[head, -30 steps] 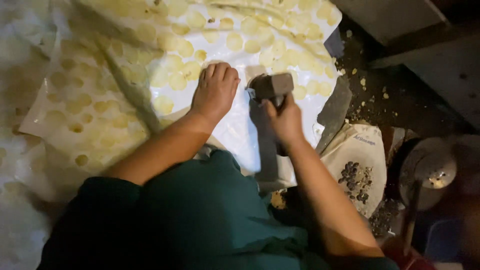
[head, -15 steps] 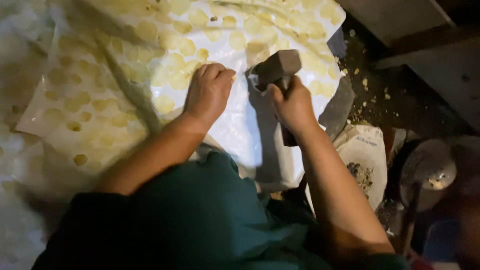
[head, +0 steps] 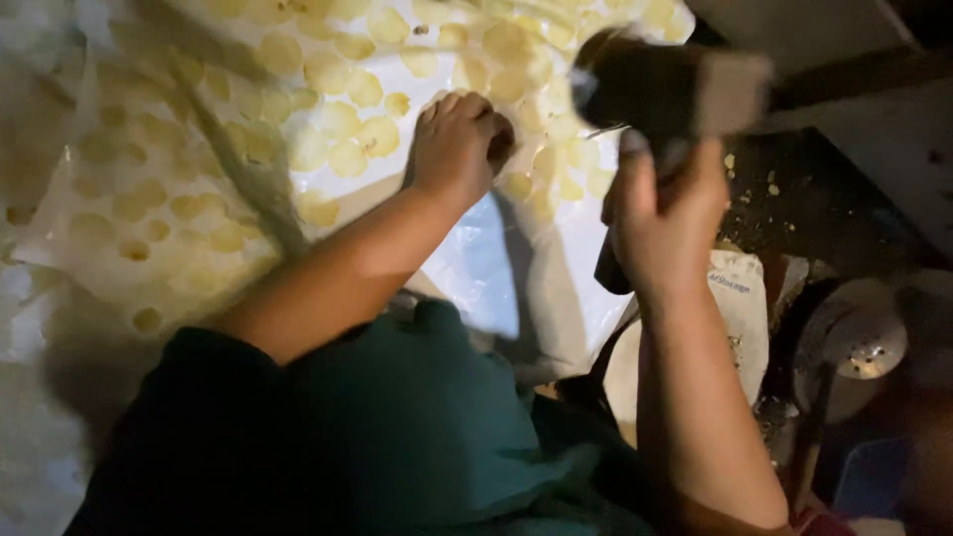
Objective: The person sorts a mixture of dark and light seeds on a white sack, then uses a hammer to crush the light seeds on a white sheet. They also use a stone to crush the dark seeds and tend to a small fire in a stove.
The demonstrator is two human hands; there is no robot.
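My right hand (head: 665,213) grips the handle of a heavy dark mallet (head: 665,87), raised above the sheet with its head blurred. My left hand (head: 459,144) rests fingers-down on a white plastic sheet (head: 476,268) covered with several thin yellow round slices (head: 342,119). The left fingers press on something at the sheet's middle, hidden under the hand. My green clothing (head: 397,427) fills the lower middle.
A white bag (head: 740,308) lies by my right forearm. To the right stand a round metal dish with a long handle (head: 854,342) and a dark floor strewn with crumbs (head: 764,189). More slices lie on the sheet at left (head: 129,208).
My right hand has lifted the mallet up from the sheet toward the camera. My left hand has stayed pressed on the sheet.
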